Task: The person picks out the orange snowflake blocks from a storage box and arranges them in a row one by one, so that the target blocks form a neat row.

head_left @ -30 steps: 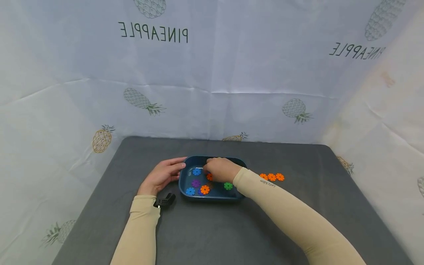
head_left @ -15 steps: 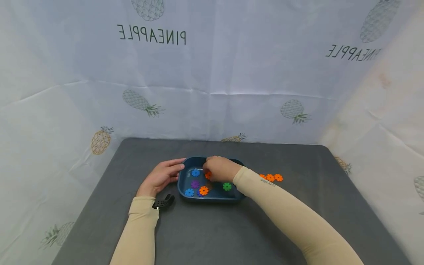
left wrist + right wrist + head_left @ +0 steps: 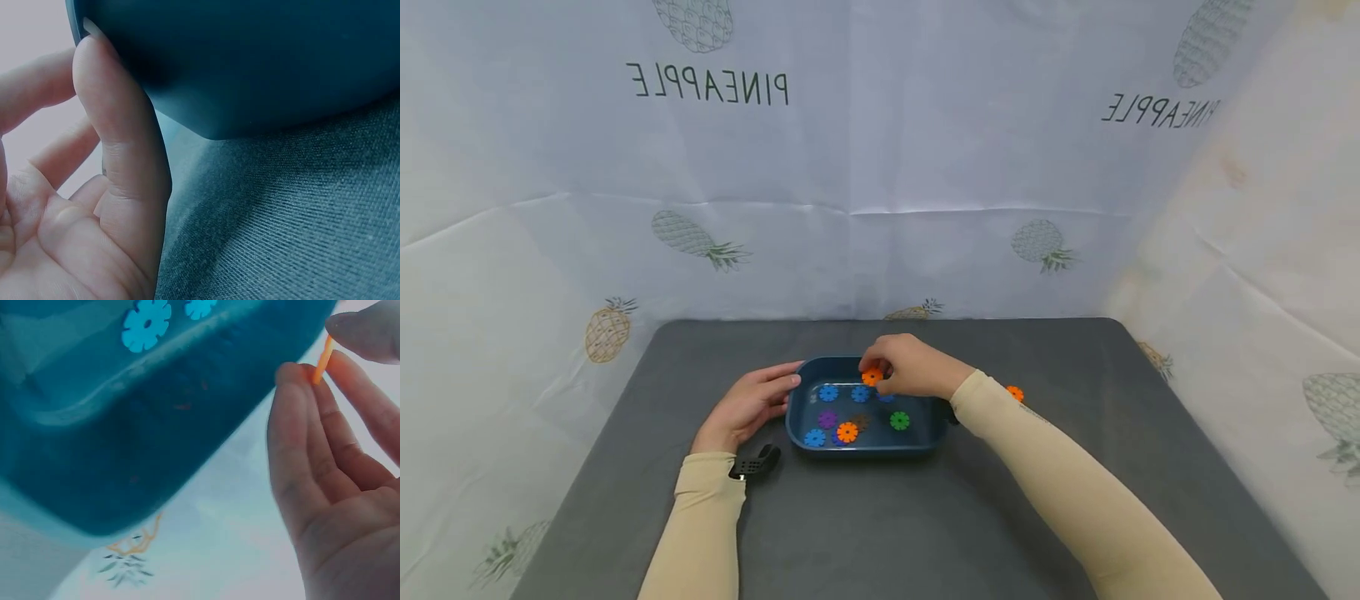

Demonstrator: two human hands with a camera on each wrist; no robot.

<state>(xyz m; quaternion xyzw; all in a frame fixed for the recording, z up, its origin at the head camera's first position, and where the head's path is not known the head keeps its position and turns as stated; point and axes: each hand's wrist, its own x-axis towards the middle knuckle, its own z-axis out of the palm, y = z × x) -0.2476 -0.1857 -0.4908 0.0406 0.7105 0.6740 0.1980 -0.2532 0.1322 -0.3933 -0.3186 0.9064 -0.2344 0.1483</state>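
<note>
In the head view, my right hand [image 3: 917,367] pinches an orange notched plastic disc [image 3: 872,377] above the far side of a dark blue tray [image 3: 917,451]. Seen edge-on in the right wrist view, the orange disc [image 3: 322,360] sits between thumb and fingertips. My left hand [image 3: 748,406] rests against the tray's left end, its thumb [image 3: 119,125] on the wall by the rim and the fingers loosely extended. Inside lie blue discs [image 3: 828,392], a purple disc [image 3: 827,419], a green disc [image 3: 899,421], a brown disc and another orange disc [image 3: 847,432].
To the right of the tray, an orange disc [image 3: 1015,392] lies on the grey table [image 3: 850,525], partly behind my right sleeve. A black wristband [image 3: 756,462] is at my left wrist. Pineapple-print cloth [image 3: 820,150] hangs behind and at both sides.
My right hand has lifted the orange disc from among the others, uncovering blue discs under it. The left hand stays at the tray. The head view has shifted slightly.
</note>
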